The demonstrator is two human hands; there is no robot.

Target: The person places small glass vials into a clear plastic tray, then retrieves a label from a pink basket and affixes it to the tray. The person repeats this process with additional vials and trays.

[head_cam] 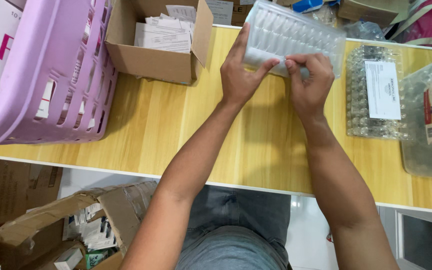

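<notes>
The blister tray (296,35) is thin clear plastic, ribbed and glossy. The table (176,125) has a smooth wood-grain top with a soft shine. The laundry basket (51,75) is matt lilac plastic. The open box (151,57) is brown matt cardboard and holds white paper leaflets (163,35). The stacked trays (371,95) are shiny transparent plastic under a white paper sheet.

Both hands grip a clear plastic tray (296,35) above the wooden surface (176,125): left hand (241,75), right hand (308,82). A cardboard box (156,55) sits beside a pink basket (51,75)
</notes>
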